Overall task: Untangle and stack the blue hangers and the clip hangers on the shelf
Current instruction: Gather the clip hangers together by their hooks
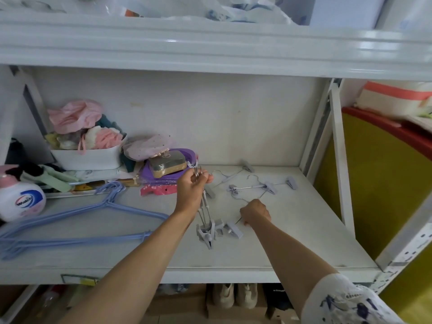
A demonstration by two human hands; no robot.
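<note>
Both forearms come in from 6 o'clock, the right one in a white patterned sleeve [346,300]. Left hand [192,187] has its grip pinched round the metal hooks of a bunch of clip hangers [207,226], which dangle down so the grey clips rest on the shelf [292,244] near the middle. Right hand [256,212] is curled low just at 3 o'clock of that bunch, over the wire of a loose clip hanger [240,196], but honestly I can't tell if it's actually pinching it or just touching. A few more loose clip hangers [264,185] lie toward 1 o'clock. Blue hangers [77,220] are already nested in a flat pile out at 9 o'clock. My guess on handling: these things weigh nothing and stay stiff, but the clips slide along the bar and the hooks snag each other, so grab by the hook or mid-bar, not the clips, and lift straight out instead of yanking.
</note>
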